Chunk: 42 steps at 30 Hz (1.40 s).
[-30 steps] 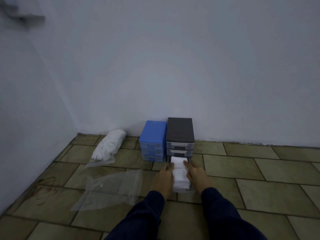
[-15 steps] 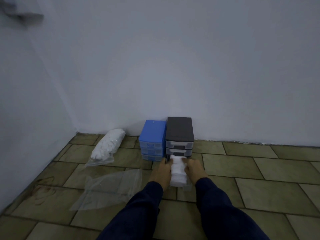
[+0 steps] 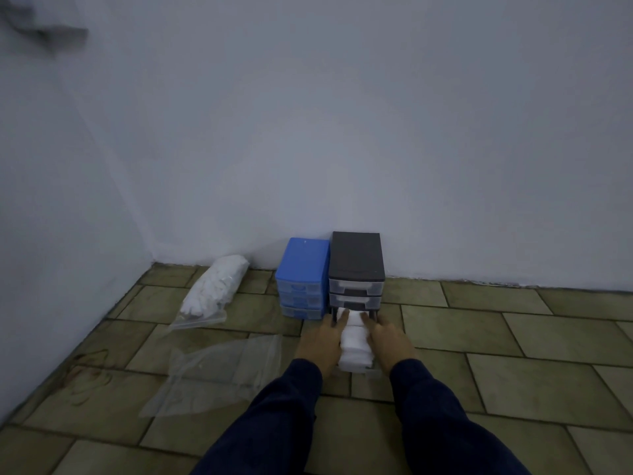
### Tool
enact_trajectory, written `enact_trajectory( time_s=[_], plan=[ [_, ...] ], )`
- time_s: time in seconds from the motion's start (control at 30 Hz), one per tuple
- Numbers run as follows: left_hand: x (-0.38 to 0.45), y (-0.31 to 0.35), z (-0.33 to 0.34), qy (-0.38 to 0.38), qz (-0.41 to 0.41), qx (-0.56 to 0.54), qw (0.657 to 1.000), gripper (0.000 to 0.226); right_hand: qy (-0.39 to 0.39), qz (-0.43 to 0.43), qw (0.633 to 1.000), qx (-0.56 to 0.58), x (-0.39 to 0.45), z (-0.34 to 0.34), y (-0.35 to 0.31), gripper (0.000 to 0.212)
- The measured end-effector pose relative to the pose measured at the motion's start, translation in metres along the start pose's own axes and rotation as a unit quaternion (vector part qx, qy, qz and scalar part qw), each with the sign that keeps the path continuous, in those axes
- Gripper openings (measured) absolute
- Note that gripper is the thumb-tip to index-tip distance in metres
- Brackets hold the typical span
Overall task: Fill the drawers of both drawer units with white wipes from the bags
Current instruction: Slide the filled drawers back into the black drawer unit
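Two hands lie on the pulled-out bottom drawer (image 3: pixel 356 366) of the black drawer unit (image 3: pixel 356 269), one on each side of the white wipes (image 3: pixel 354 341) stacked in it. The left hand (image 3: pixel 322 344) and the right hand (image 3: pixel 390 342) have straight fingers pressed against the stack; neither grip closes around anything. The blue drawer unit (image 3: pixel 303 279) stands touching the black one. A full bag of wipes (image 3: pixel 214 289) and an empty bag (image 3: pixel 219 371) lie on the tiled floor (image 3: pixel 513 354), to the left.

Clear glossy plastic bag (image 3: pixel 219 378), matt tiles (image 3: pixel 534 375)
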State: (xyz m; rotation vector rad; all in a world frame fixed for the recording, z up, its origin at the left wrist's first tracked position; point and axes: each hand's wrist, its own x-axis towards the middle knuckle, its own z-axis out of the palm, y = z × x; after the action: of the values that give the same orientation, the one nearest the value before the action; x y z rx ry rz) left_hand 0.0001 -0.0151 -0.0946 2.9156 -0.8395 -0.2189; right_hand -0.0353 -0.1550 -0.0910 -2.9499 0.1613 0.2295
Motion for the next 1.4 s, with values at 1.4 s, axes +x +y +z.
enact_trajectory(
  time_s=[1.4],
  plan=[
    [-0.027,-0.027,0.003,0.041,0.176,-0.053,0.982,0.064,0.072,-0.169,0.983,-0.028,-0.036,0.008,0.018,0.075]
  ],
)
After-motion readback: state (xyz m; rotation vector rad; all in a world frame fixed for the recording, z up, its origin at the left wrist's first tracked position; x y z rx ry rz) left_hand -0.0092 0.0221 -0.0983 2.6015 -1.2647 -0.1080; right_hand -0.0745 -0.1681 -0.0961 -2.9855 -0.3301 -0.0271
